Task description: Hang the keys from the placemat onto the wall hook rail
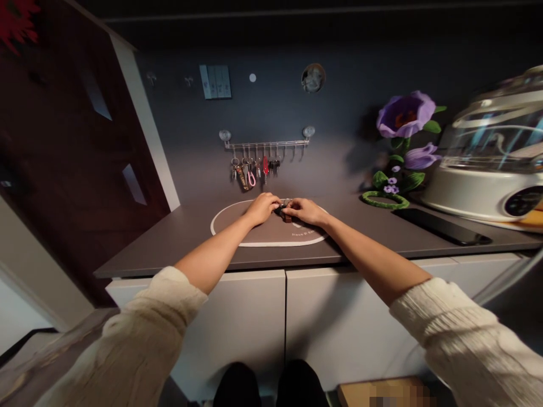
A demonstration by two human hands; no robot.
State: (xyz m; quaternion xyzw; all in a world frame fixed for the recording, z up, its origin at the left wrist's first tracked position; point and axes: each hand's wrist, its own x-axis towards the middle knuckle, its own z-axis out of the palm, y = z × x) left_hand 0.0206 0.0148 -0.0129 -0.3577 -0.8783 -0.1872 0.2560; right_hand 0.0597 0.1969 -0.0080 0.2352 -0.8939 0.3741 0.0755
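Both my arms reach forward over a dark countertop (169, 237). My left hand (262, 207) and my right hand (306, 211) meet above an oval grey mat with a white border (237, 226). Together they pinch a small bunch of keys with a dark fob and a brown tag (284, 210), held just above the mat. The fingers cover most of it. On the wall right behind my hands hangs a metal hook rail (266, 144) with several key rings (250, 172) on it.
A purple crocheted flower decoration (403, 141) stands at the right on the counter. A black phone (441, 226) lies flat beside it. A white appliance with a clear lid (492, 169) fills the far right. A dark wooden cabinet (63, 141) bounds the left. White cupboard doors (254, 322) sit below.
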